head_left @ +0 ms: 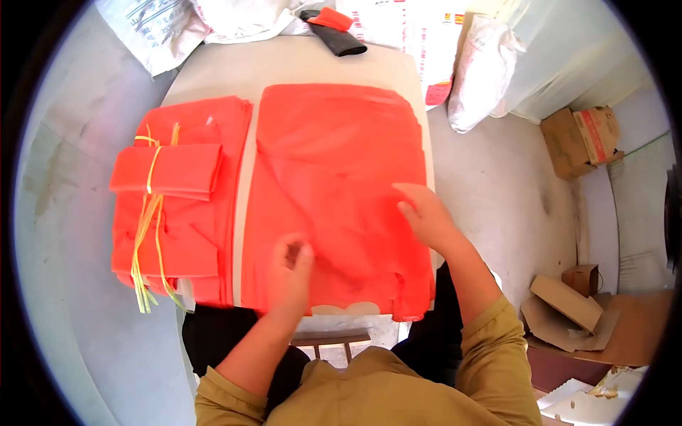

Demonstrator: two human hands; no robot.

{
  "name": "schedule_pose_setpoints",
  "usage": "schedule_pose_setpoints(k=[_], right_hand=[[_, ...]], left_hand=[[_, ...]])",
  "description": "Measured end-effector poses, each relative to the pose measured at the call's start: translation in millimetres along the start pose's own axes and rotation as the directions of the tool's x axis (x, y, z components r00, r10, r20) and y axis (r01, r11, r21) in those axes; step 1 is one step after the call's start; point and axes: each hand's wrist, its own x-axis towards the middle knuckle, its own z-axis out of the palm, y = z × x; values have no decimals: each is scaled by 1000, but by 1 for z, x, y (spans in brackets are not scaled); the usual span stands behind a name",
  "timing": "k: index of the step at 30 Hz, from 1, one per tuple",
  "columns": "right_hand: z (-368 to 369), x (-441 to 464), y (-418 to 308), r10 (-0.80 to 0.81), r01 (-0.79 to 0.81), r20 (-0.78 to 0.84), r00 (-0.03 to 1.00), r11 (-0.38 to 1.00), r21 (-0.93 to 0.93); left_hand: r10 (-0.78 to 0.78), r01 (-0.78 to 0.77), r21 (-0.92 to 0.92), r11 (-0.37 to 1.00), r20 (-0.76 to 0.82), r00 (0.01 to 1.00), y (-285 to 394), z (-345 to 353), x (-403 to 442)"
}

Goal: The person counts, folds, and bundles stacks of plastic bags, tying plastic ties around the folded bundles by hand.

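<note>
A wide stack of red plastic bags (341,163) lies flat in front of me, its surface wrinkled and its lower edge hanging near my lap. Over its lower left part is my left hand (290,273), slightly blurred, with the fingers loosely curved and a gap beside the thumb. My right hand (428,219) is at the stack's right edge, its thumb and forefinger apart and pointing inward. Neither hand shows anything held. Whether either one touches the bags I cannot tell.
Left of the stack, a folded red bundle (167,170) tied with yellow strings (149,220) rests on another red pile. White printed sacks (241,18) and a black tube-like piece (339,41) are at the table's (234,64) far end. Cardboard boxes (568,142) stand to the right.
</note>
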Motion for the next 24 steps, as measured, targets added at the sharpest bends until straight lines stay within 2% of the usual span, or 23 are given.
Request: schedule_pose_setpoints(k=[1, 3, 6, 8, 9, 10, 13, 16, 18, 20, 22, 24], right_hand=[[-9, -8, 10, 100, -93, -31, 995, 980, 176], [-22, -23, 27, 303, -239, -42, 952, 822, 516], [-26, -41, 28, 329, -314, 21, 944, 880, 357], [-2, -51, 42, 64, -59, -38, 997, 991, 121], [7, -51, 42, -73, 73, -38, 997, 997, -3], [9, -50, 40, -77, 77, 20, 997, 997, 13], [18, -36, 48, -178, 178, 9, 984, 979, -94], [19, -14, 55, -5, 13, 36, 999, 973, -232], [37, -7, 84, 208, -219, -213, 955, 975, -30], [40, -4, 99, 332, -295, -322, 887, 942, 158], [29, -4, 99, 342, -251, -335, 878, 925, 287], [22, -5, 90, 280, -218, -248, 927, 943, 251]], left_hand=[[0, -1, -23, 1000, -24, 1000, 2, -4, 8], [19, -20, 49, 999, 26, 999, -1, -4, 16], [20, -35, 131, 991, 114, 993, -2, 6, 19], [56, -89, 211, 973, 160, 986, -5, 10, 22], [92, -137, 265, 954, 177, 980, -9, 11, 25], [126, -185, 318, 930, 195, 973, -12, 11, 27], [145, -202, 307, 930, 198, 970, -12, 15, 30], [66, -120, 342, 932, 166, 984, -11, 14, 33], [90, -139, 340, 930, 157, 983, -13, 14, 34], [96, -141, 325, 935, 152, 984, -15, 13, 34], [89, -128, 292, 948, 145, 985, -16, 12, 34], [76, -110, 269, 957, 135, 988, -11, 14, 31]])
